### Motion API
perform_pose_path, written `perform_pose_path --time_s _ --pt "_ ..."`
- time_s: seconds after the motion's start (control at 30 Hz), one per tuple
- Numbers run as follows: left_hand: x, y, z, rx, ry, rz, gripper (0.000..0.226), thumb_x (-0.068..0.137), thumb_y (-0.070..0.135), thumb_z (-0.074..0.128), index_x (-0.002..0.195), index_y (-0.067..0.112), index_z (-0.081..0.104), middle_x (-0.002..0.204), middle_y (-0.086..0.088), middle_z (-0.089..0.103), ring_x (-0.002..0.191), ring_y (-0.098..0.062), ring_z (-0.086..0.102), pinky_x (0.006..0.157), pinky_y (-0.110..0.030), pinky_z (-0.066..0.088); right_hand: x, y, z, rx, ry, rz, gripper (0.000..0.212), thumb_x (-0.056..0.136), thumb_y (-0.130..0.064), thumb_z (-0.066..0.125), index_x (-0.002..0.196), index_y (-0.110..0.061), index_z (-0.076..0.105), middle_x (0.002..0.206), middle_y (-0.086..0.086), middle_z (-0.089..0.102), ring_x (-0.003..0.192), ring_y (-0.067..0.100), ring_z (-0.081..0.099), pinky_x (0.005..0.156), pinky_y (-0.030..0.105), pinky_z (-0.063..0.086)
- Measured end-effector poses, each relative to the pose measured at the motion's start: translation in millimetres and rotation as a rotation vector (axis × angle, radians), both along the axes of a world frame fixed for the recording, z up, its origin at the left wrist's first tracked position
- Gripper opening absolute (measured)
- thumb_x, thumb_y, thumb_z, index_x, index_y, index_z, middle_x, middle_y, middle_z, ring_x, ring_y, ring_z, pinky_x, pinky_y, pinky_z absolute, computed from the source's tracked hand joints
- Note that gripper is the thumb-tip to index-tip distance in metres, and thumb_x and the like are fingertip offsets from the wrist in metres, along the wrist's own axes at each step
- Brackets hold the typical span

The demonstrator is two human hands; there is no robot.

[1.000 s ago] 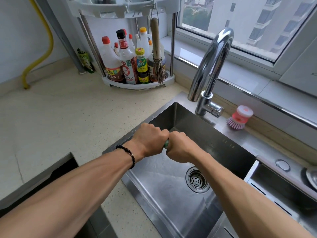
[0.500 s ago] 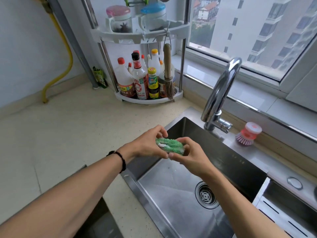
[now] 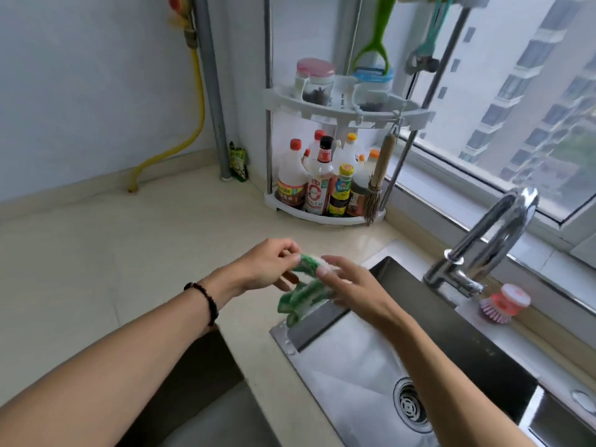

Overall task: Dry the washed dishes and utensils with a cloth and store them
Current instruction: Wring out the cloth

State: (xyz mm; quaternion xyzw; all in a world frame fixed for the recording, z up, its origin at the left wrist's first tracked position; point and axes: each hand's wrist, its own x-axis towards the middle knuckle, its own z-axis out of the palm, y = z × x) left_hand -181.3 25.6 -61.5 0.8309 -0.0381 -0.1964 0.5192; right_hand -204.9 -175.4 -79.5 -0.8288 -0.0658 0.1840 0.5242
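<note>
Spanning most of the view, the pale counter [image 3: 96, 269] runs back to the wall and carries everything else; the steel sink [image 3: 361, 366] is let into its right side, under the window. No dishes or utensils show anywhere in view, so the drying proper looks not yet begun.

Corner rack [image 3: 325, 217] stands at the counter's far corner, bottles [image 3: 317, 185] packed on its lower tier, jars above, a small whisk brush hung off its rim. Likely parked there to keep the working surface free.

Faucet [image 3: 493, 233] arches over the sink's far edge. Pink dish brush [image 3: 504, 304] sits on the ledge just beside its base, close to hand for washing.

Left hand [image 3: 264, 269] and right hand [image 3: 351, 285] meet over the sink's near-left corner, above the rim. Held there, presumably, so drips fall into the basin or onto its lip.

Green cloth [image 3: 303, 295] hangs between the two hands, bunched, its lower end dangling toward the sink rim. Left fingers [image 3: 290, 251] pinch its upper end. Right fingers lie fairly straight along the cloth, thumb side touching its white top; whether they actually clamp it, cannot tell. Reads as opening the cloth out for use.
</note>
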Motion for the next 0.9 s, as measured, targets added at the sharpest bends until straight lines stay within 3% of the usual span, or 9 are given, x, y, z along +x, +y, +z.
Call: perform_pose_path --time_s 0.07,0.17,0.3,0.47,0.6,0.67,0.73,0.8,0.9 --pt "-3 32 12 -0.075 0.008 0.035 0.013 0.107 0.015 0.044 0.102 0.014 0.056 0.097 -0.013 0.071 0.086 -0.027 0.074 0.068 -0.032 0.059 3 35 9 0.007 -0.024 0.071 0.034 0.098 -0.020 0.062 0.131 -0.012 0.055 0.105 0.006 0.070 0.094 0.019 0.071 0.081 0.027 0.059" --pt "-9 91 23 -0.081 -0.066 0.107 0.007 0.105 0.007 0.047 0.105 0.013 0.052 0.093 -0.019 0.073 0.082 -0.026 0.074 0.070 -0.036 0.058 12 91 16 -0.071 -0.027 0.097 0.058 0.092 0.000 0.062 0.143 -0.017 0.042 0.103 0.004 0.067 0.086 0.013 0.073 0.079 0.028 0.060" --pt "-20 162 27 -0.148 -0.029 0.261 0.032 0.093 -0.005 0.056 0.119 0.013 0.052 0.110 -0.012 0.066 0.087 -0.017 0.067 0.070 -0.038 0.060 23 161 17 -0.268 -0.170 0.133 0.083 0.081 -0.005 0.071 0.145 -0.035 0.026 0.118 0.009 0.062 0.088 0.022 0.070 0.074 0.042 0.062" --pt "-40 235 26 -0.428 0.144 0.243 0.050 0.080 0.024 0.065 0.128 0.012 0.058 0.118 -0.015 0.069 0.098 -0.027 0.072 0.071 -0.039 0.060 35 238 18 -0.375 -0.373 0.230 0.076 0.085 -0.009 0.071 0.146 -0.030 0.032 0.117 0.012 0.066 0.080 0.024 0.070 0.068 0.045 0.061" --pt "-50 282 15 -0.263 -0.073 0.477 0.027 0.097 0.012 0.064 0.121 0.025 0.061 0.110 -0.012 0.066 0.083 -0.022 0.073 0.071 -0.040 0.062 43 301 14 -0.229 -0.277 0.385 0.094 0.080 -0.021 0.083 0.153 -0.035 0.025 0.124 0.003 0.060 0.094 0.029 0.069 0.071 0.037 0.061" --pt "-54 304 8 -0.242 -0.150 0.567 0.039 0.097 0.000 0.060 0.116 0.033 0.064 0.103 -0.007 0.063 0.078 -0.019 0.072 0.070 -0.036 0.061 51 328 6 -0.022 -0.178 0.363 0.061 0.085 -0.026 0.079 0.139 -0.018 0.051 0.116 0.000 0.065 0.097 0.025 0.069 0.078 0.043 0.059" --pt "-60 324 5 -0.203 -0.163 0.624 0.035 0.096 -0.002 0.059 0.107 0.030 0.069 0.097 -0.008 0.066 0.077 -0.017 0.072 0.072 -0.035 0.062 60 353 -2 0.089 -0.205 0.313 0.005 0.092 -0.015 0.072 0.095 -0.012 0.071 0.085 0.008 0.073 0.077 0.018 0.067 0.072 0.046 0.056" --pt "-63 341 0 -0.167 -0.144 0.684 0.026 0.096 0.000 0.060 0.100 0.023 0.072 0.096 -0.012 0.070 0.079 -0.021 0.074 0.076 -0.036 0.063 70 376 -8 0.091 -0.286 0.268 0.014 0.090 -0.008 0.072 0.077 -0.015 0.072 0.071 -0.002 0.071 0.068 0.010 0.064 0.068 0.032 0.051" --pt "-64 366 -3 -0.181 -0.076 0.741 0.012 0.090 0.005 0.071 0.099 0.012 0.072 0.089 -0.012 0.074 0.079 -0.022 0.074 0.078 -0.035 0.062 81 411 -2 0.149 -0.314 0.266 0.008 0.092 -0.011 0.069 0.086 -0.008 0.073 0.081 0.001 0.074 0.077 0.010 0.066 0.074 0.030 0.052"
